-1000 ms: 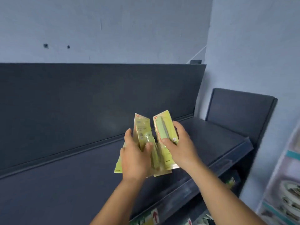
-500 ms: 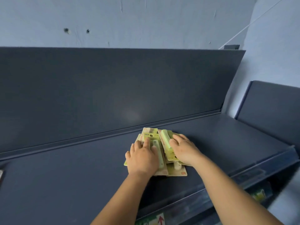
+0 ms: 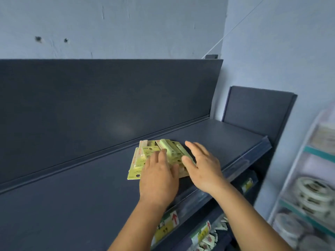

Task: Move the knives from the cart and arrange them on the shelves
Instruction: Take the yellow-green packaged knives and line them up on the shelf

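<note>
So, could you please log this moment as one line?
knife packs flat on shelf | left hand on packs | right hand open beside

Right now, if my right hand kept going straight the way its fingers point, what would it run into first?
Probably the dark back panel of the shelf. The right hand points up and left past the right edge of the knife packs, and may brush them first; depth is unclear.
</note>
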Tool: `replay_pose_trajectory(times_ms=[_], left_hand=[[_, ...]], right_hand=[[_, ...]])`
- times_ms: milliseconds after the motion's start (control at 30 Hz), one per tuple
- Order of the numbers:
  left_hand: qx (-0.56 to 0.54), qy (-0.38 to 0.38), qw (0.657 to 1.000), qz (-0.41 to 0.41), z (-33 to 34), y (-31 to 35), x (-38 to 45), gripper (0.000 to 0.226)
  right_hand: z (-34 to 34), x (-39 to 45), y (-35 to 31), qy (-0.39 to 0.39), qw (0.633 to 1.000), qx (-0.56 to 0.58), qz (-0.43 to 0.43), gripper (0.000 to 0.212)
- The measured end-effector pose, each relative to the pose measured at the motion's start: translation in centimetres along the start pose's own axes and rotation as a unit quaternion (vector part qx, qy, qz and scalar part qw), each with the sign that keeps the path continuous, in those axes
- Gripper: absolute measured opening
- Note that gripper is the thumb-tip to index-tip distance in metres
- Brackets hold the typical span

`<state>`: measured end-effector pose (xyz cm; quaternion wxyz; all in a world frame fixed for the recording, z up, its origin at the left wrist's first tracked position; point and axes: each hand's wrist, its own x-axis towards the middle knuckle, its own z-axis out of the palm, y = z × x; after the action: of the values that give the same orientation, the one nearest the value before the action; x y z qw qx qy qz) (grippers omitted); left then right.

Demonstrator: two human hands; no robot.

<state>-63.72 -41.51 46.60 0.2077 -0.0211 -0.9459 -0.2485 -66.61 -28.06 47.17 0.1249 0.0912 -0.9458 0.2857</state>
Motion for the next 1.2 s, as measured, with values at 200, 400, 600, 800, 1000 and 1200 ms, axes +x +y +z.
replay_pose_trajectory(times_ms=[200, 400, 600, 800, 1000, 1200], left_hand=[[-0.042, -0.081, 0.986, 0.142, -0.1, 2.2, -7.2, 0.047], [-0.038, -0.195, 0.95, 0.239, 3.2, 3.3, -14.7, 0.048], [-0.049, -0.32, 0.884, 0.337, 8.1, 5.0, -22.9, 0.047], [-0.056, -0.424, 0.801, 0.419, 10.4, 9.4, -31.3, 0.052], [-0.068, -0.493, 0.716, 0.49, 11.9, 15.0, -39.9, 0.05], [-0.099, -0.503, 0.659, 0.55, 12.2, 22.1, -48.0, 0.047]], right_hand=[[-0.4, -10.8, 2.2, 0.074, 0.99, 0.02, 0.122, 0.052], [1.2, -22.7, 5.2, 0.085, 0.953, -0.003, 0.292, 0.078], [3.2, -35.1, 7.0, 0.078, 0.886, -0.022, 0.456, 0.072], [3.2, -45.5, 7.8, 0.13, 0.82, -0.008, 0.558, 0.054], [0.3, -55.0, 8.5, 0.211, 0.73, 0.006, 0.65, 0.065], [-2.0, -64.7, 10.7, 0.282, 0.659, 0.015, 0.697, 0.048]])
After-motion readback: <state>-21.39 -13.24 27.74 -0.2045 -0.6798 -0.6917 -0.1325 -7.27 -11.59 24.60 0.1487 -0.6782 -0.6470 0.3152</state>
